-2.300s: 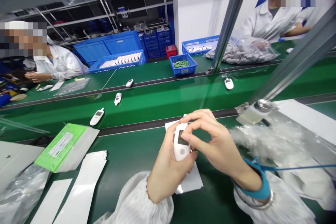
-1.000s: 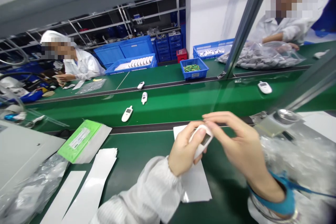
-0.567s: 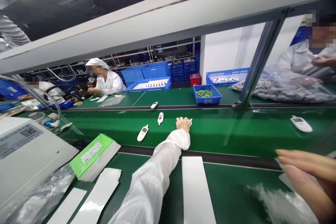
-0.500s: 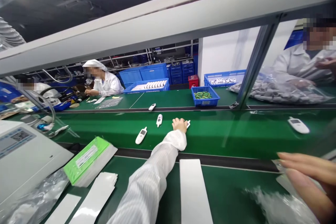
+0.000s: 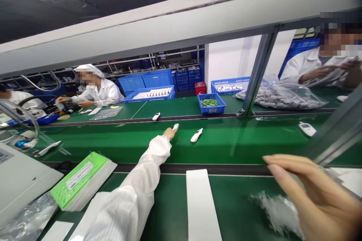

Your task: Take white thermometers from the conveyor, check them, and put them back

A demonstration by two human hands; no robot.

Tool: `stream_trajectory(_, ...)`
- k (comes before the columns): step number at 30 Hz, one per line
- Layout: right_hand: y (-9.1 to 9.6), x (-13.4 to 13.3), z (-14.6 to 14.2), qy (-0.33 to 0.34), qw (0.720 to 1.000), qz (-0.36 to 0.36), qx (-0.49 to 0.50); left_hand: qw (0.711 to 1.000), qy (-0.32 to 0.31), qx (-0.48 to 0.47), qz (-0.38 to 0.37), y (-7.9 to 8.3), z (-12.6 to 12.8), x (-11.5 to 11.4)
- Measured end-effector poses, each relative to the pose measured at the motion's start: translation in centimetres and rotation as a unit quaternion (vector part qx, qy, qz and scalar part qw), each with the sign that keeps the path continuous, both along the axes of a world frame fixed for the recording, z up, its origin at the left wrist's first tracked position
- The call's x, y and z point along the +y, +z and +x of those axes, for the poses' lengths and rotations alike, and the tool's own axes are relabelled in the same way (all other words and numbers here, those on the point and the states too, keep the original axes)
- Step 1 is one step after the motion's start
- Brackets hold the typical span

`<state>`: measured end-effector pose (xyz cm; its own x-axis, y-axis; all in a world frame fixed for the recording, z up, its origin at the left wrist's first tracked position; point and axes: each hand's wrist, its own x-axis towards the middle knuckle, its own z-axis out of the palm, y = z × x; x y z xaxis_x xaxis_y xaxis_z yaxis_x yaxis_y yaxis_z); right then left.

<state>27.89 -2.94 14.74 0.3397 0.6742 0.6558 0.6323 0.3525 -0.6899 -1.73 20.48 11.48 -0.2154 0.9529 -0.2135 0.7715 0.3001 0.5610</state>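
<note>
Head view: left hand [image 5: 169, 133] stretched forward over the green conveyor belt [image 5: 240, 147], white striped sleeve [image 5: 132, 192] running back toward the bottom of the frame; fingers loosely together, a small white device [image 5: 175, 126] right at the fingertips, mostly hidden, so grip vs. mere contact can't be told. Right hand [image 5: 313, 196] at lower right, blurred, fingers extended and apart from everything, holding nothing. Work in hand looks like placing devices on the belt. Nearest the left hand, just to its right, lies a white handheld digital thermometer [image 5: 196, 134]; another sits further along the belt to the right [image 5: 307, 128]. Below the left forearm, on the green bench, a long white paper strip [image 5: 201, 205]; left of that arm, a green-and-clear packet [image 5: 82, 180] and a grey machine housing [image 5: 17, 180]. Under the right hand, loose clear plastic film [image 5: 275, 211]. Beyond the belt, a blue crate of green parts [image 5: 211, 108], a blue tray of white units [image 5: 149, 98], and a co-worker at each side [image 5: 96, 92] [image 5: 319, 64].
</note>
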Motion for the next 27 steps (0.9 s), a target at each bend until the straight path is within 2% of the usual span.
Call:
stream_trajectory(4, -0.1, 0.6, -3.5, 0.111, 0.992, -0.057, -0.036, 0.981, -0.151, -0.118, -0.028, 2.5, 1.4, -4.7)
stream_trajectory(8, -1.5, 1.8, -5.0, 0.152, 0.98, -0.091, -0.096, 0.924, -0.315, -0.202, -0.082, 5.3, 2.7, -10.4)
stream_trajectory(10, -1.8, 1.9, -5.5, 0.195, 0.965, -0.131, -0.115, 0.895, -0.365, -0.231, -0.108, 6.1, 3.1, -12.4)
stream_trajectory(13, -1.6, 1.5, -6.1, 0.261, 0.933, -0.223, -0.107, 0.864, -0.396, -0.27, -0.154, 6.5, 3.6, -14.1)
stream_trajectory(16, -1.2, 1.3, -6.3, 0.297, 0.911, -0.276, -0.073, 0.852, -0.391, -0.301, -0.171, 6.4, 3.7, -14.6)
stream_trajectory(19, -1.1, 1.2, -6.2, 0.299, 0.915, -0.27, -0.037, 0.867, -0.363, -0.312, -0.14, 6.3, 3.2, -14.5)
stream_trajectory(23, -1.2, 0.8, -6.2, 0.28, 0.928, -0.247, -0.01, 0.92, -0.296, -0.248, -0.062, 5.3, 1.8, -12.9)
stream_trajectory(25, -1.2, 1.1, -6.2, 0.255, 0.935, -0.247, -0.005, 0.957, -0.225, -0.181, 0.004, 3.6, 0.8, -11.3)
stream_trajectory(27, -1.3, 2.5, -5.9, 0.185, 0.946, -0.266, -0.009, 0.984, -0.134, -0.096, 0.062, 1.3, -0.2, -9.7)
